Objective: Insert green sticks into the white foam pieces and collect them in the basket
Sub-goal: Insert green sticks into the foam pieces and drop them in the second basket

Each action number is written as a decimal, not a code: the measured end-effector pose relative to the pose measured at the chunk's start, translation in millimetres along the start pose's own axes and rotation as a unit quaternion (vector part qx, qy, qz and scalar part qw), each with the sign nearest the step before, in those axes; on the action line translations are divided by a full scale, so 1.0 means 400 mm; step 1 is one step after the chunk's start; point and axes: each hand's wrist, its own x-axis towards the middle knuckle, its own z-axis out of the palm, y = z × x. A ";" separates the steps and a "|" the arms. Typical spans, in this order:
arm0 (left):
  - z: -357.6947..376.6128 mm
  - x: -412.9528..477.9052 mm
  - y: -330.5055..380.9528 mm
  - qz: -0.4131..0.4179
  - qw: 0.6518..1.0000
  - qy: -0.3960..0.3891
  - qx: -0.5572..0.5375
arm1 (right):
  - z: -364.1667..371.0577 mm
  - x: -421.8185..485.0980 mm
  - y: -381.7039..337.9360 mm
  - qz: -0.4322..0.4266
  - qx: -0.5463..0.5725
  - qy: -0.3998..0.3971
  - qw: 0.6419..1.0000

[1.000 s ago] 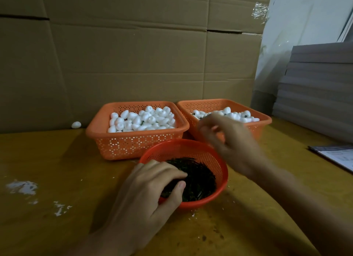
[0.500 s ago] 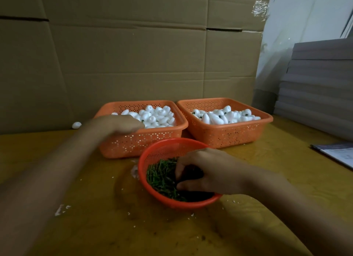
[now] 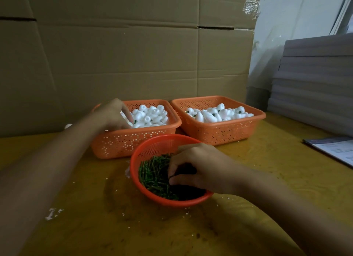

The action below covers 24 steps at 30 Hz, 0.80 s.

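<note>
Two orange perforated plastic baskets (image 3: 219,131) of white egg-shaped foam pieces (image 3: 150,115) are set just behind the round red mesh bowl (image 3: 152,143), within easy reach. The left hand (image 3: 112,113) is curled among pieces behind-left of the bowl. The right hand (image 3: 198,166) is curled into the thin green sticks (image 3: 152,173) inside it. Whether either hand pinches anything cannot be told.

Left hand (image 3: 112,114) bare, right hand (image 3: 198,166) bare; both forearms (image 3: 47,169) bare right up to frame edge.
</note>
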 end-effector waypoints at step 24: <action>0.184 -0.467 0.075 0.199 0.811 0.195 -0.514 | 0.023 -0.045 -0.066 0.027 0.213 0.247 0.945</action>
